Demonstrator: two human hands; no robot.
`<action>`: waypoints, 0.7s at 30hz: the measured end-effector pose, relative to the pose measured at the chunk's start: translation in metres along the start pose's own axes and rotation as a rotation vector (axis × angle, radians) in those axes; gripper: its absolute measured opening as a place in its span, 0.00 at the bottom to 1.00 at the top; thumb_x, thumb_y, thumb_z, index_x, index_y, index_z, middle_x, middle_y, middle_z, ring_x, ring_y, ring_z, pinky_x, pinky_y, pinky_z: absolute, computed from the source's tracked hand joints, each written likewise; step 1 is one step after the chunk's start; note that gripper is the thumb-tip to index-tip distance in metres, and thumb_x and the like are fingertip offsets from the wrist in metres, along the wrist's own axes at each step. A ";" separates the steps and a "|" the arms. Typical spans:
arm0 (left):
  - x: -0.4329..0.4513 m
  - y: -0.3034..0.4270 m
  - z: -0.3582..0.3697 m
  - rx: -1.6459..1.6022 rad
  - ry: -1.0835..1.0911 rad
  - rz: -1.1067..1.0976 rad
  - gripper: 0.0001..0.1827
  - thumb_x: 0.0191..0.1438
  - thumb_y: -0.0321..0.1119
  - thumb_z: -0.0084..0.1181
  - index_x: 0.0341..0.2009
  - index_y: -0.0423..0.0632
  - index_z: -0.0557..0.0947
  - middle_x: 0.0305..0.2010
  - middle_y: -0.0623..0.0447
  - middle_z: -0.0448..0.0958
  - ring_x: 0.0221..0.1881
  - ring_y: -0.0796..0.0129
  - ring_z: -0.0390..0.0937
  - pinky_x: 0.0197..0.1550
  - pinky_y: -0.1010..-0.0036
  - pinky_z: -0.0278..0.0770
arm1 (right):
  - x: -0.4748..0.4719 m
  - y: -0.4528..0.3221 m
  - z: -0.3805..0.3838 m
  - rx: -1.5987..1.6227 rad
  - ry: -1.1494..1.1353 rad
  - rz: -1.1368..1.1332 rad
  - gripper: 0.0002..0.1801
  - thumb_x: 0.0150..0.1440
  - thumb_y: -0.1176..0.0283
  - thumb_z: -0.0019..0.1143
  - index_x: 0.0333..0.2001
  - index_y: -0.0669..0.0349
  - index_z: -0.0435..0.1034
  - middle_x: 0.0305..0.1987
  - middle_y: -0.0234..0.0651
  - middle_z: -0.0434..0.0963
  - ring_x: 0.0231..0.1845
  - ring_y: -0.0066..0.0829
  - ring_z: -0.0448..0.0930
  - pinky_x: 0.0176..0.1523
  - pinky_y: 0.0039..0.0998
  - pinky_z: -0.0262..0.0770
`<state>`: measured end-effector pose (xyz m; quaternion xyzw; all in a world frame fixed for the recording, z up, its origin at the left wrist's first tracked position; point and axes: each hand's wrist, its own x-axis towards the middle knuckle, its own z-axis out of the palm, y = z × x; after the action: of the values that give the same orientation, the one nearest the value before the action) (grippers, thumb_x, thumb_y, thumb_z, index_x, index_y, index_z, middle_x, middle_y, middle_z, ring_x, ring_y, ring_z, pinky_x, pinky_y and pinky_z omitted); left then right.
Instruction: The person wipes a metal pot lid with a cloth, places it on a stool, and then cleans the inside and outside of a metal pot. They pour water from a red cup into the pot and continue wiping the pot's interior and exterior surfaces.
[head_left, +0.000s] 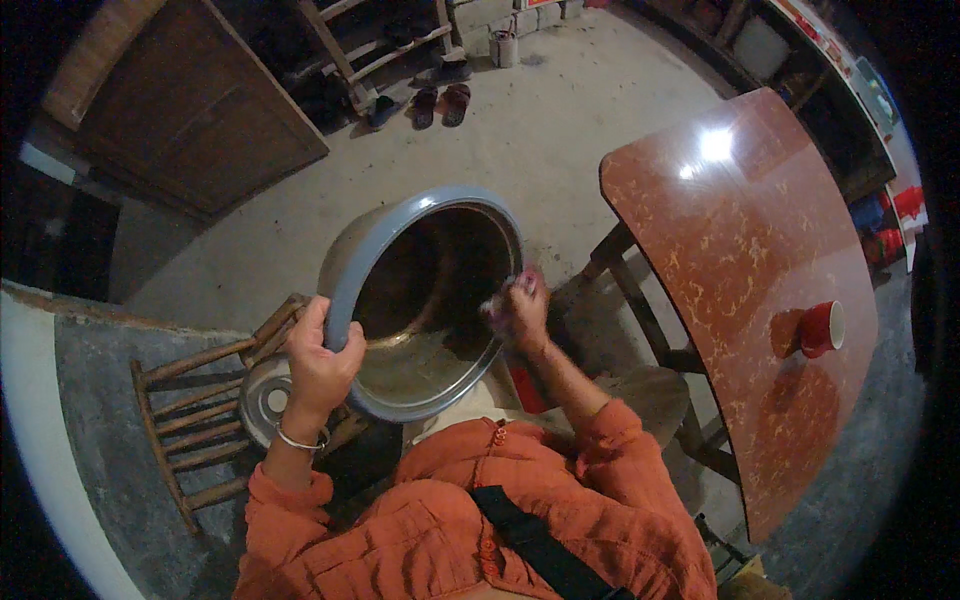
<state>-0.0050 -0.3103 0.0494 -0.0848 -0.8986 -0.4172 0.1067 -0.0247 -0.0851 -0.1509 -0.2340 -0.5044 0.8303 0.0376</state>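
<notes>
A large round metal pot with a broad grey rim (341, 289) is tilted in front of my body, its mouth towards me and its inside dark. My left hand (324, 356) grips the rim at the left, thumb on the inner side. At the right side of the rim, my right hand (525, 311) holds a bunched cloth (499, 311), slightly blurred. A round metal lid (259, 397) with a pale centre lies beside my left wrist, on a wooden chair. Something red (531, 386) shows below my right hand; what it is cannot be told.
A brown marbled table (720, 240) stands at the right with a red mug (821, 330) lying on its side. A slatted wooden chair (199, 427) is at the left. Slippers (454, 103) lie on the floor ahead, near a wooden rack (401, 49) and a small bucket (503, 49).
</notes>
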 end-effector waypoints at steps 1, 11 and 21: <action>-0.002 0.001 0.000 -0.006 -0.008 -0.022 0.10 0.45 0.26 0.54 0.22 0.45 0.66 0.16 0.59 0.56 0.19 0.78 0.54 0.21 0.79 0.56 | -0.011 0.015 -0.001 0.074 0.075 0.030 0.04 0.50 0.75 0.44 0.32 0.57 0.63 0.26 0.30 0.66 0.21 0.24 0.70 0.21 0.26 0.68; 0.023 0.007 -0.016 -0.194 -0.074 0.094 0.09 0.48 0.30 0.57 0.32 0.45 0.71 0.22 0.61 0.66 0.24 0.81 0.62 0.24 0.83 0.61 | 0.032 -0.082 0.010 -0.512 -0.234 -0.620 0.07 0.48 0.72 0.51 0.31 0.60 0.65 0.22 0.32 0.68 0.25 0.24 0.71 0.27 0.27 0.70; 0.035 0.019 0.010 0.171 -0.236 0.204 0.10 0.41 0.30 0.57 0.30 0.42 0.73 0.20 0.41 0.73 0.21 0.60 0.74 0.26 0.70 0.69 | -0.010 -0.183 0.108 -0.998 -0.807 -1.571 0.22 0.35 0.73 0.57 0.39 0.58 0.65 0.30 0.37 0.67 0.33 0.40 0.71 0.35 0.36 0.67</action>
<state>-0.0349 -0.2878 0.0662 -0.2147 -0.9238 -0.3133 0.0491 -0.0937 -0.0874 0.0502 0.4728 -0.7798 0.2824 0.2978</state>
